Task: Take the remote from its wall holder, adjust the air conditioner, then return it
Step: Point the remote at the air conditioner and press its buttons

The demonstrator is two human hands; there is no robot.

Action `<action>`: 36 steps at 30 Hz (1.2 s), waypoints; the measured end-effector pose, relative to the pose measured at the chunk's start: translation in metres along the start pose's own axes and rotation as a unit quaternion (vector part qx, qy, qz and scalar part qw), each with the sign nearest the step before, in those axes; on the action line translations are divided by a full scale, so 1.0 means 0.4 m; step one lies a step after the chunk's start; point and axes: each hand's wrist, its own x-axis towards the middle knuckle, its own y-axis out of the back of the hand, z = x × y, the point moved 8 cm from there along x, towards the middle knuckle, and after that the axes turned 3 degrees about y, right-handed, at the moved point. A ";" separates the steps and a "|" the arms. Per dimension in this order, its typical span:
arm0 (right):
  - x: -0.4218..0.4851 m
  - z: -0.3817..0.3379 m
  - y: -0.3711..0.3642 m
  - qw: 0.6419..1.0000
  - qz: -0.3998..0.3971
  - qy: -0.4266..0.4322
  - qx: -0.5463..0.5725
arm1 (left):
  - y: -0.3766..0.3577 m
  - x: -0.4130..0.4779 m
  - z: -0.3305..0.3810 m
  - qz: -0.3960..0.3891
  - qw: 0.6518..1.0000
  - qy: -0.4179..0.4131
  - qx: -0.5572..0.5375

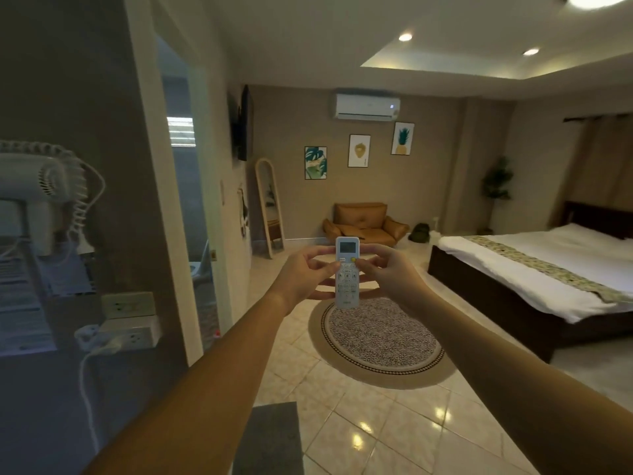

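Both arms are stretched out in front of the person, and the white remote [347, 272] stands upright between the two hands, its small screen at the top and its buttons facing back toward them. The left hand [306, 274] grips the remote's left edge, fingers curled behind it and the thumb on the front. The right hand [390, 272] closes on the right edge, its thumb lying on the keypad just beside a yellow button [353, 259]. The remote is raised toward the far wall, where the white air conditioner [365, 106] hangs high up above three framed prints [359, 150]. Below them sits a tan armchair [364, 223], and a round woven rug [380, 341] lies on the tiled floor beneath the hands. A bed [534, 269] with white linen stands to the right, and a wall-mounted hair dryer [37, 186] shows on the left.
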 end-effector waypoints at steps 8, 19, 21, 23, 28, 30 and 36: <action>-0.035 0.024 0.127 0.998 0.001 -0.033 0.046 | -0.124 0.030 0.037 -0.023 1.000 -0.005 -0.017; -0.023 0.022 0.175 0.998 0.012 -0.035 0.043 | -0.173 0.092 0.046 -0.063 0.997 -0.004 -0.036; -0.010 0.018 0.173 0.999 0.015 -0.037 0.037 | -0.166 0.104 0.043 -0.069 0.997 0.000 -0.038; 0.003 0.018 0.165 0.998 0.017 -0.042 0.033 | -0.155 0.113 0.045 -0.074 0.997 0.000 -0.039; 0.035 0.013 0.136 0.998 0.020 -0.044 0.034 | -0.115 0.136 0.047 -0.066 0.997 0.004 -0.035; 0.047 0.010 0.124 0.999 0.022 -0.042 0.025 | -0.100 0.144 0.044 -0.064 0.997 0.006 -0.036; 0.083 0.005 0.086 0.998 0.027 -0.055 0.024 | -0.050 0.168 0.046 -0.054 0.998 0.024 -0.021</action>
